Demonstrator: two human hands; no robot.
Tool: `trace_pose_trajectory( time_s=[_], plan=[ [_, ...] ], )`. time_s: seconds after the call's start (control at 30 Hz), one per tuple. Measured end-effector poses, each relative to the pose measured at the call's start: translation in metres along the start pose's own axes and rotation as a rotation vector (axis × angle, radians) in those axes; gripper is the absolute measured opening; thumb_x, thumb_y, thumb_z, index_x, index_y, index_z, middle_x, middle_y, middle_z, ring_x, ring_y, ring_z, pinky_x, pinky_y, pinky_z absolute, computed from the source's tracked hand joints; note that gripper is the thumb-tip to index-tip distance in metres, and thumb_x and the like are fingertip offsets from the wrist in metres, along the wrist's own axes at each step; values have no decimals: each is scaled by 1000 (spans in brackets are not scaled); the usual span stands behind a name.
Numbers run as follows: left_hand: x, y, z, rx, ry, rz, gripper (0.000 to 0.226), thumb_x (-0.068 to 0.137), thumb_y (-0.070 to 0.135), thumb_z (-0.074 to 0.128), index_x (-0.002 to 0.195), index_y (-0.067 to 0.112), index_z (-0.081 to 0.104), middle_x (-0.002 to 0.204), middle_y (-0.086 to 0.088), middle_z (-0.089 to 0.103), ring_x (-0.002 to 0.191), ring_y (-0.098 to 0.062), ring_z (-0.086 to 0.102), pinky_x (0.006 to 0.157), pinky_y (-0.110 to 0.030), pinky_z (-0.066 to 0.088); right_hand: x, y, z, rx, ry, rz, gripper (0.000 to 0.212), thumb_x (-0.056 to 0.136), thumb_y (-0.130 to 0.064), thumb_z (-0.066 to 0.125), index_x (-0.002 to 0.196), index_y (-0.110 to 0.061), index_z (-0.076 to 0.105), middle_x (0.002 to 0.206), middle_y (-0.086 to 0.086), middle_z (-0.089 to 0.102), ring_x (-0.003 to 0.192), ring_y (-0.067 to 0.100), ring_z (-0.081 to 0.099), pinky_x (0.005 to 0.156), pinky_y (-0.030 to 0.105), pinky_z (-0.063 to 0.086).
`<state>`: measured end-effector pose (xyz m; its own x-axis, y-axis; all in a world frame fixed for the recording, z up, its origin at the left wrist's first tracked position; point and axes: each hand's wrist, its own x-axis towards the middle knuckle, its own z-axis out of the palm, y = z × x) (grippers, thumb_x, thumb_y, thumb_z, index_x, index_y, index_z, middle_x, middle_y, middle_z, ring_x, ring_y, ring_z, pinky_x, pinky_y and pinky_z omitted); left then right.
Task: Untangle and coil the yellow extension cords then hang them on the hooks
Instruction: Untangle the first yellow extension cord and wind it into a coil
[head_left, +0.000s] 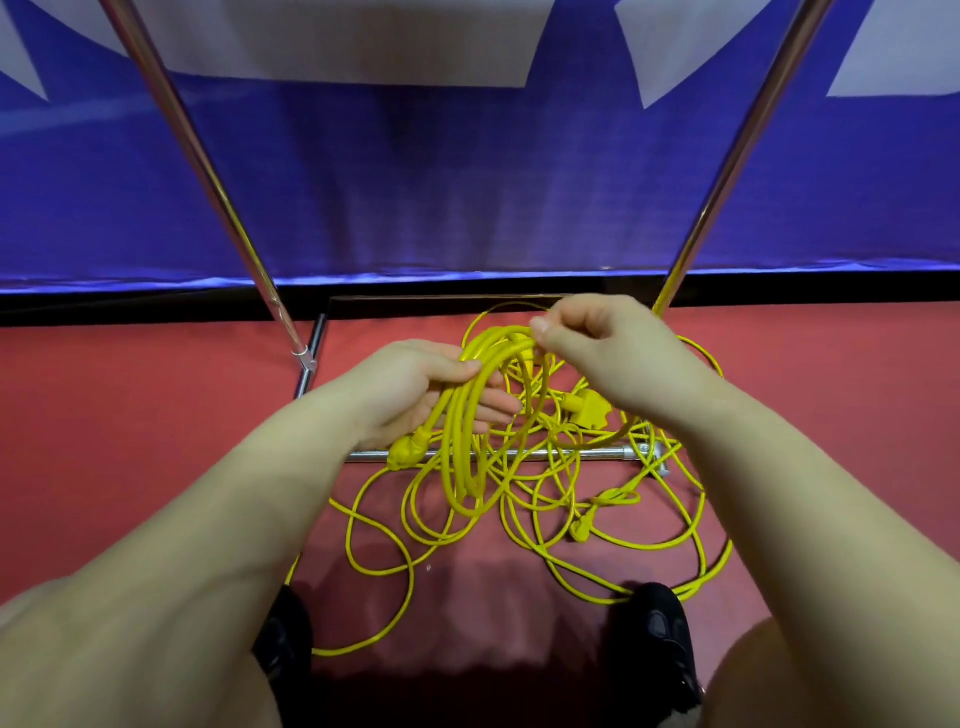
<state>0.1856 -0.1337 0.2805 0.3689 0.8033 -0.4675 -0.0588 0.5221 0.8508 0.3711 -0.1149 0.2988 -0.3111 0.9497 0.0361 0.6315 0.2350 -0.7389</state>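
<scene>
**Yellow cords half coiled above a red floor**

Red flooring (156, 441) is running under a blue banner (467, 182) whose large white shapes are cut off at the top edge, so no writing can be read. Two shiny metal poles (208, 171) are slanting down to a low metal bar (545, 453) on the floor.

The left hand (415, 389) is closing its thumb and fingers around a coil (467, 415) of several yellow loops, with a plug (408, 451) hanging just below the palm. The right hand (602, 348) is pinching the top of the same coil between thumb and curled fingers; its fingertips are hiding behind the knuckles, so the exact hold is hard to make out.

Beneath the hands, the loose cords (545, 509) are lying tangled over the bar, with a flat socket block (589, 410) and another plug (582, 531) among them. Two black shoes (662, 634) are standing at the tangle's near edge, partly covered by the forearms.
</scene>
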Motion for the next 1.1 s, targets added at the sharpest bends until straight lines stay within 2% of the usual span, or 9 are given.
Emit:
trace_pose_trajectory(
  time_s=[0.13, 0.4, 0.53, 0.63, 0.77, 0.83, 0.93, 1.0, 1.1],
  plan=[
    [1, -1, 6, 27, 0, -2, 23, 96, 7, 37, 87, 1, 58, 68, -15, 71, 62, -22, 71, 61, -29, 57, -1, -1, 9, -144, -15, 2, 29, 88, -40, 57, 69, -18, 60, 47, -4, 45, 45, 11, 43, 48, 23, 33],
    [4, -11, 10, 148, -21, 34, 22, 95, 8, 40, 85, 5, 59, 52, -3, 57, 41, -14, 53, 46, -24, 48, -2, 5, 12, -136, 3, 47, 26, 79, -42, 68, 73, -17, 61, 53, -6, 39, 51, 8, 38, 47, 17, 28],
    [0, -10, 11, 160, -26, 15, 25, 97, 8, 38, 83, 4, 58, 52, -5, 62, 45, -16, 60, 50, -25, 51, -3, 7, 17, 8, -72, 29, 27, 81, -34, 69, 61, -22, 57, 44, -8, 40, 40, 5, 36, 42, 13, 28],
    [2, -11, 11, 150, 11, 39, 25, 97, 7, 37, 80, 5, 55, 49, -1, 58, 40, -13, 55, 45, -23, 48, -3, 5, 21, 29, -74, 22, 25, 86, -30, 64, 65, -17, 61, 46, -8, 46, 40, 5, 38, 44, 13, 29],
    [5, -8, 3, 26, 93, 131, 25, 98, 10, 35, 78, 7, 51, 46, 3, 47, 37, -8, 40, 41, -19, 38, -2, 8, 10, 26, -120, 89, 23, 86, -36, 63, 77, -14, 62, 63, -3, 63, 55, 11, 52, 58, 24, 43],
    [5, -2, -4, -76, 137, 186, 26, 98, 11, 34, 79, 7, 50, 46, 4, 44, 37, -7, 37, 40, -16, 35, -3, 15, 3, -116, -193, 138, 27, 88, -38, 60, 80, -13, 58, 64, -1, 56, 56, 12, 48, 52, 17, 38],
    [4, 6, -17, -177, 166, 233, 26, 99, 13, 32, 79, 9, 49, 46, 6, 41, 37, -5, 35, 41, -14, 34, -1, 28, -1, -238, -227, 199, 29, 90, -35, 57, 71, -15, 48, 61, -1, 44, 55, 15, 41, 47, 18, 30],
    [3, 7, -21, -223, 167, 239, 26, 99, 14, 32, 79, 9, 49, 46, 6, 40, 37, -5, 35, 41, -14, 34, 0, 35, 2, -241, -270, 215, 22, 89, -31, 59, 73, -19, 49, 64, -3, 49, 64, 17, 48, 57, 23, 36],
    [2, 7, -22, -247, 166, 260, 25, 99, 17, 34, 79, 10, 48, 46, 7, 38, 38, -4, 34, 41, -14, 35, 2, 44, 14, -260, -375, 231, 20, 89, -30, 59, 85, -10, 57, 77, 7, 60, 76, 23, 56, 71, 31, 43]
  ],
)
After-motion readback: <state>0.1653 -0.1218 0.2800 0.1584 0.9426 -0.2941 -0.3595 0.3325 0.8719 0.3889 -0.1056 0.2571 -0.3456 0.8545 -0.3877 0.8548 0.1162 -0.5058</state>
